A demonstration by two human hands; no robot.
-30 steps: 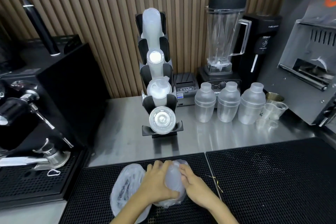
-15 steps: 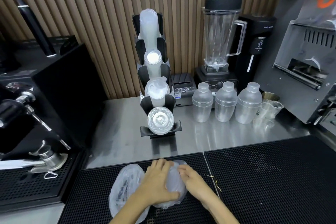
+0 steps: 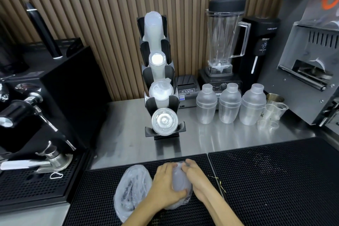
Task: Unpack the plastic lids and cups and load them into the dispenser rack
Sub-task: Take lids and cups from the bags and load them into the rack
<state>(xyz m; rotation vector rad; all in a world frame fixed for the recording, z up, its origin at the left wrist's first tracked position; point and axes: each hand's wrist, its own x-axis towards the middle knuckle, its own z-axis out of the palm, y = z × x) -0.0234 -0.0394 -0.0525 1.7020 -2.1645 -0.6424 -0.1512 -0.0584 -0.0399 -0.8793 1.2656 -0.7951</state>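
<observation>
A clear plastic bag of lids or cups (image 3: pixel 180 185) lies on the black rubber mat (image 3: pixel 102 189) at the front of the counter. My left hand (image 3: pixel 164 186) grips its left side, thumb under the bag. My right hand (image 3: pixel 195 177) pinches its top right end. A second, crumpled plastic bag (image 3: pixel 132 191) rests just left of my hands. Behind them stands the black dispenser rack (image 3: pixel 162 132), with stacked cups (image 3: pixel 153 27) in the upper slots and a flat clear lid (image 3: pixel 164 121) facing out at the bottom.
Three clear shakers (image 3: pixel 230 104) and small measuring cups (image 3: pixel 273 113) stand right of the rack. A blender (image 3: pixel 224 38) and receipt printer (image 3: pixel 186 90) sit at the back. An espresso machine (image 3: pixel 36 108) fills the left. A sealing machine (image 3: pixel 310 68) is on the right.
My hands have shifted a little on the bag, the right fingers drawing in toward its top. The view has tilted slightly; the rack has not moved.
</observation>
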